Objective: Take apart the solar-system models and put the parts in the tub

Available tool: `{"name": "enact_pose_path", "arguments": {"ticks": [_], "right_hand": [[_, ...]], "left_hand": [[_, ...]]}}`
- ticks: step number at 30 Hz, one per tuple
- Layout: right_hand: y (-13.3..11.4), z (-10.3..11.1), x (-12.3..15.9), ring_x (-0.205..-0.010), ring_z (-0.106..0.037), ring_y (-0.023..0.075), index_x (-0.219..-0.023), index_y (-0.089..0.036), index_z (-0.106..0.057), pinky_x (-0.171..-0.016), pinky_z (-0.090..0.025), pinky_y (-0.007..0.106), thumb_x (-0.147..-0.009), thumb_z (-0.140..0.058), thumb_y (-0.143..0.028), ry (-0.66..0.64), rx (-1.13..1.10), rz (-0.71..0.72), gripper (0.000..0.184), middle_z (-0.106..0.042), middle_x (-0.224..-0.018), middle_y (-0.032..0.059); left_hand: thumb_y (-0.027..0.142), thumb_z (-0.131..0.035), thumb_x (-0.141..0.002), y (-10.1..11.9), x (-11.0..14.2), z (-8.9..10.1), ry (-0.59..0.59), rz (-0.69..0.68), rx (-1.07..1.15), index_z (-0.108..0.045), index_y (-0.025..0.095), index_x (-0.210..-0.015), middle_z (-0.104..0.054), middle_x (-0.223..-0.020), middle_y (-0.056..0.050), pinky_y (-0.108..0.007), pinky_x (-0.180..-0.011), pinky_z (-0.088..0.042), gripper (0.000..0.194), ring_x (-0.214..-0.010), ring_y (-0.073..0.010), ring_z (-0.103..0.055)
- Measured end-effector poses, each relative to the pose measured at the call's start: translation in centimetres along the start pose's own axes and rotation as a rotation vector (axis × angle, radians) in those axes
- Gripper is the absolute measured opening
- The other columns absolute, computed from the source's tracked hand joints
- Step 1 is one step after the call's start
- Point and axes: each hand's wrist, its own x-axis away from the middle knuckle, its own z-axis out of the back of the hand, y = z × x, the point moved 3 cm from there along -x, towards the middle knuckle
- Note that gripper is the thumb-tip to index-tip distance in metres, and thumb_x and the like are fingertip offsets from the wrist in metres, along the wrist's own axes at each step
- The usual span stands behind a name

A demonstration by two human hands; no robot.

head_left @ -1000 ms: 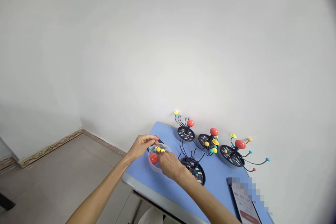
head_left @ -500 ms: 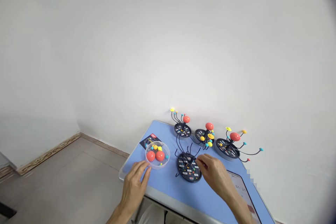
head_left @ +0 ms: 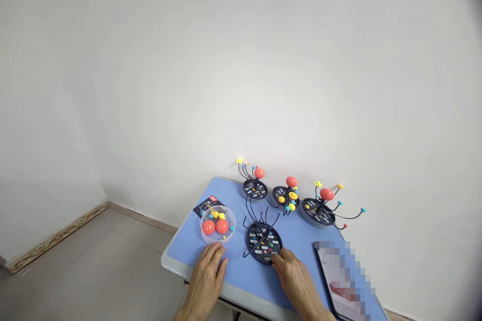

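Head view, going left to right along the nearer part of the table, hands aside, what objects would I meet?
Clear round tub, round black base with bare curved stems, phone.

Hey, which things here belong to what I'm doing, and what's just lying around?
In use, it seems:
near black base, touched by your right hand
transparent bowl, at your left hand
red balls and small coloured balls inside it

Likely just lying about:
phone
printed card
three ball-topped models by the wall
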Motion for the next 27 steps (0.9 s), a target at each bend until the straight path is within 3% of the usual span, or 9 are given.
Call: {"name": "enact_pose_path", "arguments": {"ticks": [8,14,18,22,24,27], "right_hand": [[-2.0,0.4,0.3,-0.086,-0.069,0.0212,-0.088,-0.02,-0.069,-0.066,-0.046,0.026,-0.087,-0.052,-0.003,-0.076,-0.023,-0.071,0.024,-0.071,-0.093,0.0074],[-4.4,0.8,-0.8,-0.094,-0.069,0.0247,-0.097,-0.019,-0.072,-0.072,-0.047,0.029,-0.088,-0.049,-0.004,-0.131,-0.109,-0.138,0.028,-0.072,-0.1,0.01],[-5.8,-0.3,-1.7,-0.089,-0.069,0.0247,-0.094,-0.017,-0.07,-0.068,-0.045,0.029,-0.089,-0.048,-0.003,-0.065,-0.11,-0.149,0.027,-0.072,-0.095,0.0115],[-6.4,-1.4,-1.6,-0.079,-0.069,0.0225,-0.09,-0.018,-0.067,-0.062,-0.041,0.027,-0.084,-0.053,-0.001,0.066,-0.099,-0.1,0.023,-0.072,-0.086,0.0087],[-6.0,-0.9,-1.0,-0.072,-0.068,0.0206,-0.087,-0.019,-0.066,-0.057,-0.037,0.026,-0.082,-0.057,-0.002,0.169,-0.116,-0.052,0.02,-0.071,-0.08,0.0061],[-4.1,1.6,-0.1,-0.06,-0.062,0.0147,-0.076,-0.021,-0.062,-0.052,-0.031,0.024,-0.086,-0.055,-0.009,0.285,-0.202,0.014,0.017,-0.066,-0.071,0.0013]], "left_hand": [[0.034,-0.042,-0.1,-0.4,0.3,0.0,0.039,-0.035,-0.007,-0.071,0.023,-0.107,-0.075,-0.106,-0.006,-0.033,-0.084,-0.063,0.031,-0.098,-0.0204,-0.072],[0.029,-0.048,-0.098,1.7,0.7,0.1,0.174,-0.171,-0.029,-0.068,0.024,-0.113,-0.076,-0.104,-0.006,-0.033,-0.082,-0.062,0.025,-0.094,-0.0209,-0.073],[0.024,-0.048,-0.098,4.0,0.0,-0.5,0.182,-0.192,0.061,-0.066,0.022,-0.116,-0.075,-0.105,-0.006,-0.027,-0.085,-0.061,0.026,-0.098,-0.0181,-0.072],[0.025,-0.045,-0.099,5.3,-1.5,-2.2,0.136,-0.074,0.162,-0.067,0.021,-0.114,-0.075,-0.109,-0.007,-0.028,-0.087,-0.061,0.027,-0.1,-0.0177,-0.072],[0.026,-0.043,-0.1,5.6,-2.2,-3.3,0.094,0.01,0.2,-0.068,0.02,-0.112,-0.074,-0.111,-0.007,-0.03,-0.087,-0.061,0.029,-0.101,-0.0184,-0.072],[0.027,-0.039,-0.1,6.0,-2.9,-5.0,0.04,0.097,0.251,-0.067,0.019,-0.113,-0.074,-0.114,-0.01,-0.035,-0.088,-0.061,0.032,-0.104,-0.0204,-0.071]]}}
